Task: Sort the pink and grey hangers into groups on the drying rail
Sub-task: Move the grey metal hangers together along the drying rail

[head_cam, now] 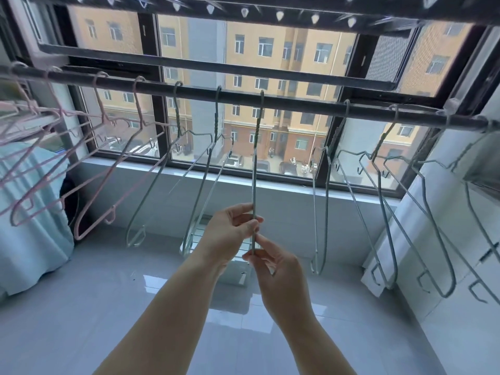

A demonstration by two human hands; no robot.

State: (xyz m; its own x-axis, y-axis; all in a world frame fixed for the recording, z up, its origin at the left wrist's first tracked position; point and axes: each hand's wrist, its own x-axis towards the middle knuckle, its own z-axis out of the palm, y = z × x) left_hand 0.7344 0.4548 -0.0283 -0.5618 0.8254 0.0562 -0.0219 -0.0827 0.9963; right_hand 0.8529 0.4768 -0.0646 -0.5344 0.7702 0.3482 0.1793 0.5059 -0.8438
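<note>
Home laundry balcony: drying rail (297,102) with hangers (89,169), window (270,63) facing apartment blocks, tiled floor (81,307).

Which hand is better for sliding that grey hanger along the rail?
Probably the left hand: it pinches the grey hanger higher up, nearer the rail. The right hand only pinches its bottom end.

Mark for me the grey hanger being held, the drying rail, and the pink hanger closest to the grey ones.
held grey hanger (254,171): head view, wire at mid-length.
drying rail (297,103): head view, bare bar.
pink hanger (138,104): head view, neck below hook.
</note>
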